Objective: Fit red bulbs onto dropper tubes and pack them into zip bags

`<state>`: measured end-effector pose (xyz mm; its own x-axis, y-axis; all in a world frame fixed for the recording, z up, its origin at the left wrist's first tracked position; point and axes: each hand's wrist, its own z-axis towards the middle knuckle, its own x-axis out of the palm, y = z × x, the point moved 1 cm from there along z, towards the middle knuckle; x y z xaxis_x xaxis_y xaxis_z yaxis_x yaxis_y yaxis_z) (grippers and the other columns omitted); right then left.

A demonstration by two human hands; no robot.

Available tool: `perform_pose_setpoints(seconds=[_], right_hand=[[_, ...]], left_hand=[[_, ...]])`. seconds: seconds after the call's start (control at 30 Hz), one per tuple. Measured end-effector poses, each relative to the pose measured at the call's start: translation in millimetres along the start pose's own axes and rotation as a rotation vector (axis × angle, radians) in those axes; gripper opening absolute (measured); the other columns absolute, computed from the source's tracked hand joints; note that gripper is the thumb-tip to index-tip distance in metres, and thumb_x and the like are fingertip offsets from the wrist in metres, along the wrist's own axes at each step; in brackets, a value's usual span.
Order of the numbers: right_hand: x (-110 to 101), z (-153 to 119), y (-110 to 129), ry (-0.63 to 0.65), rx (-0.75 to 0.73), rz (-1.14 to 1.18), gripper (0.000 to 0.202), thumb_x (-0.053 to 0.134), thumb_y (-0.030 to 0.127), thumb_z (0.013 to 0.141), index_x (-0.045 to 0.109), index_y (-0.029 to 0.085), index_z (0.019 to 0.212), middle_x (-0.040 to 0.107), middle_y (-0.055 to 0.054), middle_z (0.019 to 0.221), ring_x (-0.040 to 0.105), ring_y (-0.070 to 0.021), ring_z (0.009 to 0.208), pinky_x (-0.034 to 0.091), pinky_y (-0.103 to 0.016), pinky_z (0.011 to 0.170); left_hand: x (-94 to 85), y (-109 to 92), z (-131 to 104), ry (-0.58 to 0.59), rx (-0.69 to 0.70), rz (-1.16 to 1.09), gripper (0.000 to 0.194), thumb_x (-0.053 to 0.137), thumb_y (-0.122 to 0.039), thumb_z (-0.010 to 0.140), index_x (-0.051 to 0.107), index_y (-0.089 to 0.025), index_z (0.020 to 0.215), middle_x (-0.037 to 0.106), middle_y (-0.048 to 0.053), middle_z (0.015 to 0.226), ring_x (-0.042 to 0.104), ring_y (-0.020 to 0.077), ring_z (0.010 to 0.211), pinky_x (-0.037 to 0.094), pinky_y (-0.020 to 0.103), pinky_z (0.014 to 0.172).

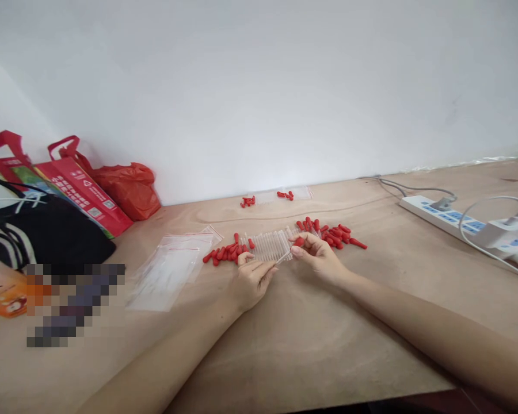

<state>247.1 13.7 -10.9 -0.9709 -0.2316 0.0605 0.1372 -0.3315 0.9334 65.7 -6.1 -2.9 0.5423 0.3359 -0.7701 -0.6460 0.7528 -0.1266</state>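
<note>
Both forearms reach in from the near edge of the table (pixel 311 345) and meet at a row of clear tubes (pixel 270 246), the landmark for everything else. By my reading, this is an assembly step: red caps being fitted onto clear tubes, one piece at a time.

Just in front of the row's left end, the left hand (pixel 252 280) is curled, its fingertips pinching the near end of a single clear tube that slants up toward the other hand. At the row's right end, the right hand (pixel 317 253) is closed around a red cap (pixel 299 241), held at the far tip of that same tube. Whether cap and tube already touch is too small to tell.

Loose red caps (pixel 334 234) lie heaped just right of the row, behind the right hand. A second cluster of red pieces (pixel 227 252) sits touching the row's left end; whether these already carry tubes I cannot make out. Clear zip bags (pixel 172 267) lie farther left, and red shopping bags (pixel 82 190) stand well beyond them against the wall. Two small groups of red pieces (pixel 267 198) rest behind the row, near the wall. A white power strip (pixel 461 223) lies well off to the right.

Seating the cap would call for lining its opening up with the tube tip, then pushing along the tube's axis while the left hand braces it.
</note>
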Motion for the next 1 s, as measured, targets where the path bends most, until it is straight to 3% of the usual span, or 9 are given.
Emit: perform_pose_setpoints(seconds=[0.1, 0.2, 0.3, 0.43, 0.6, 0.83, 1.0], right_hand=[[-9, 14, 9, -0.104, 0.014, -0.050, 0.036, 0.056, 0.037, 0.072, 0.050, 0.020, 0.103, 0.046, 0.004, 0.063, 0.047, -0.0098, 0.058, 0.041, -0.025, 0.059], [-41, 38, 21, -0.294, -0.031, -0.235, 0.042, 0.055, 0.034, 0.070, 0.046, 0.019, 0.108, 0.044, 0.006, 0.059, 0.043, -0.0094, 0.053, 0.038, -0.024, 0.053], [-75, 63, 26, -0.387, 0.003, -0.548, 0.030, 0.054, 0.031, 0.068, 0.054, 0.017, 0.095, 0.049, 0.004, 0.059, 0.044, -0.0103, 0.053, 0.035, -0.024, 0.051], [-92, 80, 14, -0.305, 0.099, -0.859, 0.026, 0.049, 0.028, 0.070, 0.060, 0.017, 0.091, 0.051, 0.003, 0.053, 0.046, -0.0106, 0.049, 0.034, -0.024, 0.051], [-80, 82, -6, -0.216, 0.145, -1.152, 0.030, 0.047, 0.028, 0.071, 0.060, 0.020, 0.097, 0.062, -0.002, 0.070, 0.055, -0.0145, 0.064, 0.036, -0.025, 0.058], [-81, 77, 0, -0.191, 0.171, -1.299, 0.037, 0.050, 0.044, 0.070, 0.061, 0.022, 0.098, 0.065, -0.003, 0.076, 0.057, -0.0211, 0.076, 0.035, -0.035, 0.073], [-103, 60, 14, -0.230, 0.178, -1.284, 0.028, 0.048, 0.043, 0.071, 0.064, 0.021, 0.079, 0.065, -0.003, 0.075, 0.057, -0.0181, 0.070, 0.035, -0.027, 0.059]], left_hand=[[-1.9, 0, 1, 0.011, -0.048, -0.029, 0.016, 0.046, -0.026, 0.083, 0.059, -0.020, 0.090, 0.067, 0.001, 0.078, 0.058, 0.0131, 0.071, 0.029, 0.036, 0.081], [-3.6, 6, 0, 0.003, -0.138, 0.021, 0.016, 0.050, -0.028, 0.080, 0.060, -0.020, 0.091, 0.065, 0.002, 0.083, 0.056, 0.0165, 0.083, 0.027, 0.037, 0.081], [-3.3, 13, 0, 0.013, -0.198, 0.091, 0.015, 0.051, -0.027, 0.078, 0.060, -0.022, 0.090, 0.064, 0.002, 0.085, 0.054, 0.0181, 0.086, 0.026, 0.038, 0.080], [-2.6, 16, -1, 0.029, -0.232, 0.132, 0.014, 0.052, -0.026, 0.078, 0.061, -0.023, 0.088, 0.063, 0.002, 0.086, 0.053, 0.0185, 0.088, 0.025, 0.038, 0.079], [-3.5, 16, -2, 0.037, -0.240, 0.161, 0.013, 0.051, -0.026, 0.078, 0.061, -0.024, 0.086, 0.062, 0.002, 0.087, 0.052, 0.0197, 0.089, 0.025, 0.040, 0.079], [-5.3, 22, -3, -0.028, -0.342, 0.281, 0.018, 0.054, -0.030, 0.075, 0.059, -0.023, 0.089, 0.060, 0.004, 0.086, 0.050, 0.0231, 0.085, 0.028, 0.041, 0.075], [-6.2, 24, -2, -0.014, -0.410, 0.314, 0.019, 0.056, -0.037, 0.072, 0.057, -0.022, 0.084, 0.059, 0.004, 0.085, 0.048, 0.0235, 0.084, 0.028, 0.040, 0.073]])
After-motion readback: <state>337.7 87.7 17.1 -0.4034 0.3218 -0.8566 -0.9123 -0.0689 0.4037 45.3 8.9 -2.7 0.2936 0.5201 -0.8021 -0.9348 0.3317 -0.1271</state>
